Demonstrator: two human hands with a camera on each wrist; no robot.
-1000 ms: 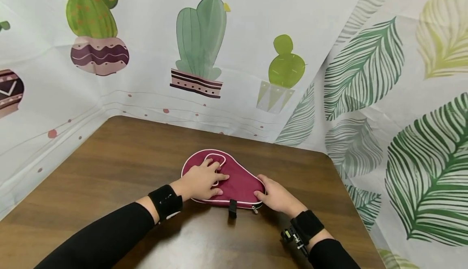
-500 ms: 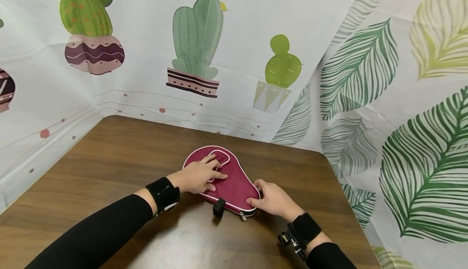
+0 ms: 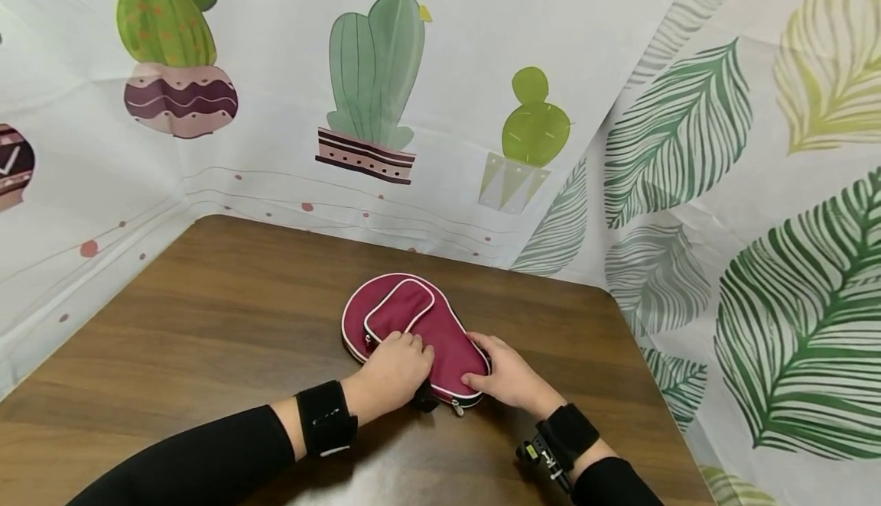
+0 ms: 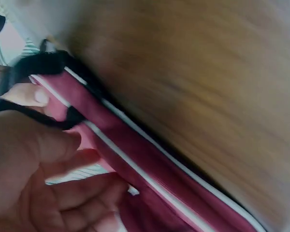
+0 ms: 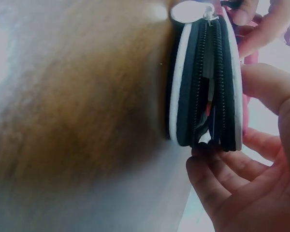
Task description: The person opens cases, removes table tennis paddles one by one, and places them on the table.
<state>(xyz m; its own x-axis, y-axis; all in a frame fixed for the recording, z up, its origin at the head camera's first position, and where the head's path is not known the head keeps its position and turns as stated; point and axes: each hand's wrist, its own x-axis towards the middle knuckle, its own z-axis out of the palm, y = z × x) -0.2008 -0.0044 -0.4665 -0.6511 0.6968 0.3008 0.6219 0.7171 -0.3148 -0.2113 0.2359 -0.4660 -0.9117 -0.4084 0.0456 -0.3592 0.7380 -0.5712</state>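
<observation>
A maroon table tennis bat case (image 3: 440,345) with white piping lies on the table, its narrow end toward the right. Its small outer pocket (image 3: 399,307) faces up. At the narrow end my right hand (image 3: 512,376) holds the case, thumb on top and fingers along the far edge. The right wrist view shows the zip (image 5: 210,72) parted there, with a metal pull (image 5: 188,12). My left hand (image 3: 392,376) lies over the near edge beside the black strap (image 4: 38,118). Its fingers are loosely bent, and no grip shows between thumb and fingers.
The brown wooden table (image 3: 261,300) extends around the case. A white cloth backdrop (image 3: 454,208) printed with cacti and leaves stands along its far and side edges. Both wrists wear black bands (image 3: 326,418).
The case has turned slightly, its narrow end coming nearer. My left hand has slid off the pocket to the near edge by the strap. The right hand has stayed on the narrow end.
</observation>
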